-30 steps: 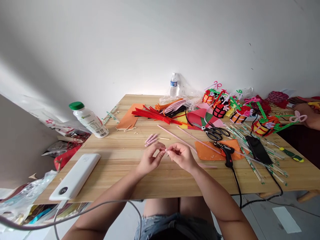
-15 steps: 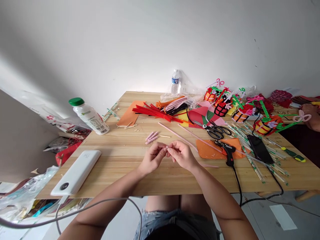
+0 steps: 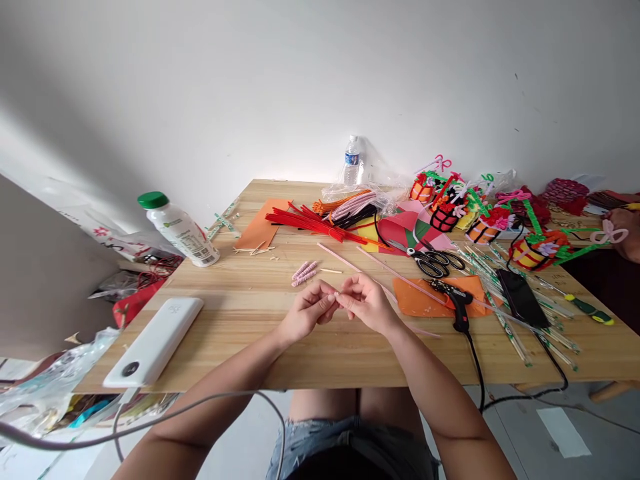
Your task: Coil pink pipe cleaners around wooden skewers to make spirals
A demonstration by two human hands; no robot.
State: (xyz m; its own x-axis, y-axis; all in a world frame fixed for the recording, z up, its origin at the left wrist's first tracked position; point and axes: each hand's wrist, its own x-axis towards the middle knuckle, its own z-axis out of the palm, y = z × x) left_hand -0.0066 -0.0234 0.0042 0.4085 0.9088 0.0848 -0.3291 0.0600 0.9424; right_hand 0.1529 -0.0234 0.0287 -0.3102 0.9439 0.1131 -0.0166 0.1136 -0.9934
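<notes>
My left hand (image 3: 309, 315) and my right hand (image 3: 367, 305) meet above the front middle of the table, fingertips pinched together. Between them is a bit of pink pipe cleaner (image 3: 336, 295), mostly covered by the fingers. A pink strand (image 3: 426, 332) shows beyond my right wrist; whether it joins the held piece is hidden. Just past my left hand lie several pink coiled pipe cleaners (image 3: 304, 274) and a short wooden stick (image 3: 331, 271). Two straight pink pipe cleaners (image 3: 345, 261) stretch out behind my right hand.
To the right are a glue gun (image 3: 459, 303) on orange felt (image 3: 410, 297), scissors (image 3: 435, 262), a phone (image 3: 521, 299) and a screwdriver (image 3: 589, 309). Flower baskets (image 3: 447, 217) stand behind. A white bottle (image 3: 183, 233) and power bank (image 3: 155, 343) sit left. Another person's hand (image 3: 625, 233) is far right.
My fingers shift slightly around the pink piece, my right fingertips rising a little. The view has moved a touch; the things on the table stay put.
</notes>
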